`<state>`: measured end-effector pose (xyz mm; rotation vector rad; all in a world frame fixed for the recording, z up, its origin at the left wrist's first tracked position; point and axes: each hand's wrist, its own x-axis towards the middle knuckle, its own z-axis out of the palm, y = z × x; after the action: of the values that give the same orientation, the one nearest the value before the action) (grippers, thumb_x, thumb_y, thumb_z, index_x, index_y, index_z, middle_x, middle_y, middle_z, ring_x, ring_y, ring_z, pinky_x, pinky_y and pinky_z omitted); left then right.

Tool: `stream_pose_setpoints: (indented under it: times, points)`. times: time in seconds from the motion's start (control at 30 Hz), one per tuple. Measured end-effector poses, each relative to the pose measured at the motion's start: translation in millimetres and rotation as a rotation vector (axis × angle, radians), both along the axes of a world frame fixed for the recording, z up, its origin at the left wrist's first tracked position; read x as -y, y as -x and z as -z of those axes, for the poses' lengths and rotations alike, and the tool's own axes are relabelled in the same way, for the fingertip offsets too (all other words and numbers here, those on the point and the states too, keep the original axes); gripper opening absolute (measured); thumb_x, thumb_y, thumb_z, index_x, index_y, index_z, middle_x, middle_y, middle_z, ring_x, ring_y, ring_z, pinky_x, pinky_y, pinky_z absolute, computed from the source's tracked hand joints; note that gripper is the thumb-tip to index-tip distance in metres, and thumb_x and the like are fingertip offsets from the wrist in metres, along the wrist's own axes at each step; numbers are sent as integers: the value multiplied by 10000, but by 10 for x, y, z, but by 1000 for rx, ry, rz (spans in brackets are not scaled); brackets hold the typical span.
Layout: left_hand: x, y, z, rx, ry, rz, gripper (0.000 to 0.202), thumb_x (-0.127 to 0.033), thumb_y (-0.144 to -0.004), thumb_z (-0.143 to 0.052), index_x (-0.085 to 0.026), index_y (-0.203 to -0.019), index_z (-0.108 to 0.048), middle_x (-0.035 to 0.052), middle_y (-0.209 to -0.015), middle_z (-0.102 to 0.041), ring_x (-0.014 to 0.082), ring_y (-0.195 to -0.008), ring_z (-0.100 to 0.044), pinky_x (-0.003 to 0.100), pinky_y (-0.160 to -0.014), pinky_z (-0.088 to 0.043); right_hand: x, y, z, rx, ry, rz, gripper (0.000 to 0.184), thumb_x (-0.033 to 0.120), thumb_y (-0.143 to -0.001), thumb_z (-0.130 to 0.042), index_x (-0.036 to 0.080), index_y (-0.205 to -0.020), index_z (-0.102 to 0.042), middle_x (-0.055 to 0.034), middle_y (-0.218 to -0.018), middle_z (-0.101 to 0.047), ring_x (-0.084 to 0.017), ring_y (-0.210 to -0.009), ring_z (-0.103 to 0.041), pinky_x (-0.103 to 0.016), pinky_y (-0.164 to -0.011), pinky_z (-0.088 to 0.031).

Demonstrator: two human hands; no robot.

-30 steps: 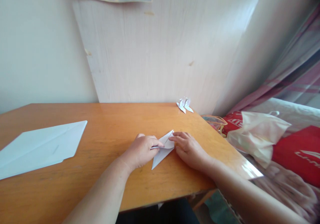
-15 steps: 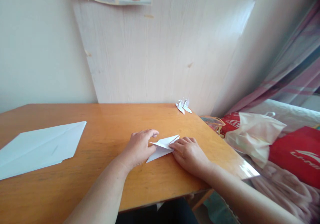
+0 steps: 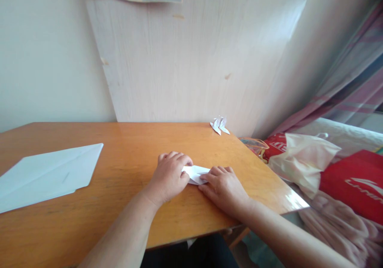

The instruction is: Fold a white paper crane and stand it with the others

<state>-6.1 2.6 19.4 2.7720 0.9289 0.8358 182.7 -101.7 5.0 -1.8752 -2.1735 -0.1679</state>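
Observation:
A small folded piece of white paper (image 3: pixel 196 173) lies flat on the orange wooden table (image 3: pixel 125 168). My left hand (image 3: pixel 169 176) rests on its left end, fingers curled and pressed down on the paper. From the right, my right hand (image 3: pixel 223 186) lies with its fingers together, fingertips pressing the paper's right end. Only a short strip of the paper shows between the two hands.
A large folded white sheet (image 3: pixel 49 176) lies at the table's left. A small finished paper figure (image 3: pixel 220 125) sits at the back right corner by the wooden panel. Beside the table's right edge are plastic bags (image 3: pixel 302 158) and red packaging (image 3: pixel 353 184) on a bed.
The paper, earlier a raised pointed shape between my hands, now lies folded flat and shorter. Both hands have closed in over it and press it down.

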Motion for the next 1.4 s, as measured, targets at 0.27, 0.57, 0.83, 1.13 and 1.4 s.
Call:
stream_pose_setpoints:
  times: [0.27,0.57,0.83,1.13,1.4]
  points:
    - [32,12,54,-140,126,84,272,-126,-753,-548,-266,-975,-618,12,-1015,-702,237,-1017,-610,413,-890,-334,3,-64,-35,-123,-25,-38,176,354,-952,-608,245,-1003,-737,-46,-907,-677,-203,-870,-613,-341,-814,-379]
    - [6,13,-9,-102,152,24,331,-113,-729,-543,-273,-1009,-621,25,-1138,-669,258,-1100,-565,396,-913,-378,-87,-324,-7,-295,-153,-36,205,198,-935,-564,222,-1041,-737,-70,-967,-688,-211,-896,-618,-330,-811,-460]
    - [-5,41,59,-164,174,57,312,-103,-738,-533,-273,-977,-638,19,-1049,-681,252,-1077,-575,398,-902,-351,-60,-323,47,-222,-66,-102,208,192,-938,-563,213,-1069,-723,-75,-1034,-703,-221,-971,-614,-363,-890,-453]
    - [-35,55,102,-160,175,45,229,-135,-831,-524,-266,-981,-637,13,-1029,-706,230,-1000,-615,400,-904,-327,-24,-309,13,-225,-37,-102,186,232,-922,-597,212,-1070,-709,-71,-1032,-695,-221,-982,-603,-369,-907,-442]
    - [-67,48,114,-162,180,43,180,-189,-929,-468,-261,-966,-629,10,-1022,-725,213,-989,-629,404,-910,-312,-45,-324,27,-214,-20,-106,201,256,-921,-610,217,-1091,-710,-70,-1031,-696,-220,-972,-606,-359,-885,-442]
